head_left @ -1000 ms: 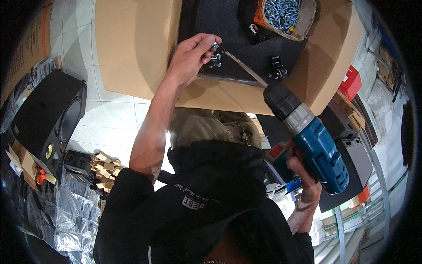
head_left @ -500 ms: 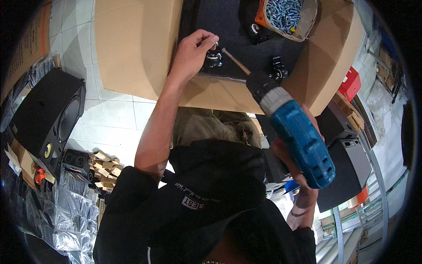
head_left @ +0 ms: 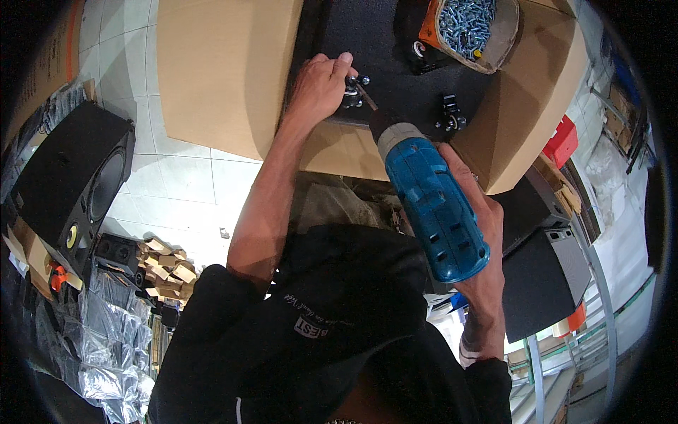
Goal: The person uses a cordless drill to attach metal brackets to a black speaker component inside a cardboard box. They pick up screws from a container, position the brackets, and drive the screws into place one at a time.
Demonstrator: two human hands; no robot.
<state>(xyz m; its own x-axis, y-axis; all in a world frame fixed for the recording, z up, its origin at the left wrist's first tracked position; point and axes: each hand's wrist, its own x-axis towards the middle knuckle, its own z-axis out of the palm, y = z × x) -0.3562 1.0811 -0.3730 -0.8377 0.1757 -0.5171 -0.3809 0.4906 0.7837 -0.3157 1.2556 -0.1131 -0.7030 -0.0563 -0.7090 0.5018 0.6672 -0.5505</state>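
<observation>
Since earlier, blue drill swung in; right hand grips it, bit at caster, left hand fingers pinching it. Right caster appears mounted; this one unfinished.

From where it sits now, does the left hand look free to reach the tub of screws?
Probably not at once: the left hand is pinching the small fitting that the blue drill bears on. The black panel between it and the tub of screws lies open.

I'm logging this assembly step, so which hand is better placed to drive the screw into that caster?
Probably the right hand: it grips the blue drill, whose bit meets the caster. The left hand only steadies it.
</observation>
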